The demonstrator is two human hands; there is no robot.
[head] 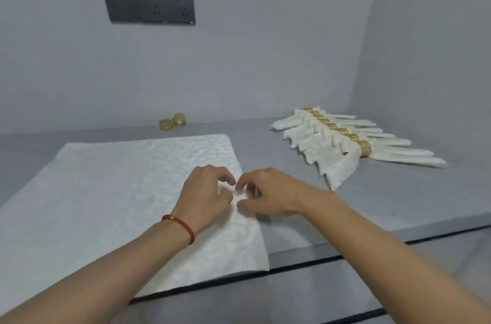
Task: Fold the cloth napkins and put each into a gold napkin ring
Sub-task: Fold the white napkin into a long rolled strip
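Observation:
A white patterned cloth napkin (pixel 119 185) lies spread flat on the grey counter in front of me. My left hand (pixel 204 196), with a red cord on its wrist, and my right hand (pixel 268 194) meet at the middle of the napkin's right edge, and both pinch a small raised fold of cloth between thumb and fingers. Two loose gold napkin rings (pixel 172 122) stand at the back by the wall. A row of several folded napkins in gold rings (pixel 342 140) lies at the right.
The grey counter (pixel 372 204) ends in a front edge with a dark seam near my forearms. A grey wall runs behind it with a dark socket panel (pixel 150 4), and a side wall closes the right.

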